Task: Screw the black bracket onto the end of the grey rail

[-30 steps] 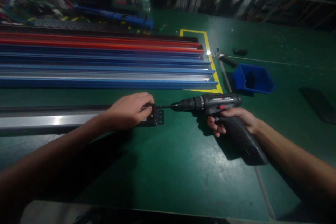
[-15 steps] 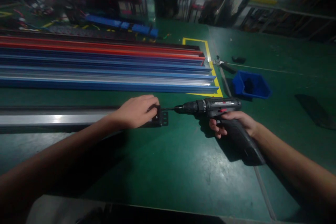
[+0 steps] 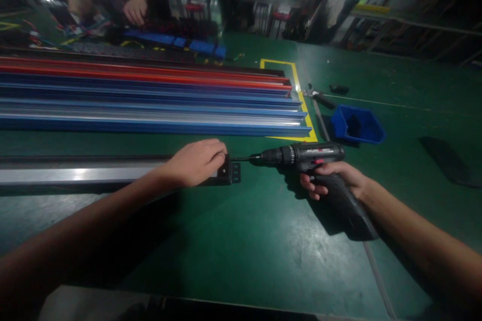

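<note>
A long grey metal rail [image 3: 75,175] lies across the green table, ending in a black bracket [image 3: 231,172]. My left hand [image 3: 196,161] is closed over the rail's right end, fingers pressing the bracket. My right hand [image 3: 335,178] grips the handle of a black cordless drill [image 3: 312,155]. The drill lies level and points left, its bit meeting the bracket's end face.
A stack of long blue, silver and red rails [image 3: 150,95] lies behind. A blue bin [image 3: 357,124] and a hand tool [image 3: 320,98] sit at the right. Another person's hand [image 3: 133,10] works at the far bench. Yellow tape [image 3: 301,95] marks the table.
The view has tilted slightly. My hands, the drill and the rail end keep the same hold; the other person's hand has moved to the right along the far bench.
</note>
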`<state>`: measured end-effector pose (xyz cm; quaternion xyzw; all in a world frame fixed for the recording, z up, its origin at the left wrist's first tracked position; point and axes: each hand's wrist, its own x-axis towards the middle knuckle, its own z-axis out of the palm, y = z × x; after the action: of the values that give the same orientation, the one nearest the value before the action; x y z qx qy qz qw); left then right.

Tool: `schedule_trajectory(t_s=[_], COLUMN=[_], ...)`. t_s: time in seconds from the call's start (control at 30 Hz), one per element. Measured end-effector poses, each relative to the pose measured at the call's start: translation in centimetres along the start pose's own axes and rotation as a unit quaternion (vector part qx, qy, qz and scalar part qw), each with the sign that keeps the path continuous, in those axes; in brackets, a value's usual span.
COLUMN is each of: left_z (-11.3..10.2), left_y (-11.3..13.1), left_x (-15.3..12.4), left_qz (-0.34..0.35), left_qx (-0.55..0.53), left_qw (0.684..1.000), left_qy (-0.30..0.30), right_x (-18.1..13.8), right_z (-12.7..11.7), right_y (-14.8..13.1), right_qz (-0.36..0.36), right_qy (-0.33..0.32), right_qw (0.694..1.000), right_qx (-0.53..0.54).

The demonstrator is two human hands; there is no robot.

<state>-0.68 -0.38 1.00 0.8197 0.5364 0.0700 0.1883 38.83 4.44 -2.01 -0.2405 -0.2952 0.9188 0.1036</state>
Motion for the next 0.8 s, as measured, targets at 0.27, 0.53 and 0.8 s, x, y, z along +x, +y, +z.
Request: schedule_trajectory(t_s=[0.27, 0.53, 0.8], left_z=[-0.23, -0.30, -0.31], left_y=[0.48, 0.49, 0.52], left_x=[0.04, 0.00, -0.05], left_qz=[-0.005, -0.014, -0.004], left_qx=[0.010, 0.004, -0.003], left_qw=[1.000, 1.000, 1.000], left_qy=[-0.002, -0.005, -0.005], right_x=[0.08, 0.04, 0.02], right_z=[0.05, 0.58, 0.77], right_y=[0.08, 0.10, -0.09], right_qz=[-0.007, -0.012, -0.014], right_qy=[0.005, 0.023, 0.016], right_qw=[1.000, 0.999, 0.999], right_qx=[-0.025, -0.027, -0.034])
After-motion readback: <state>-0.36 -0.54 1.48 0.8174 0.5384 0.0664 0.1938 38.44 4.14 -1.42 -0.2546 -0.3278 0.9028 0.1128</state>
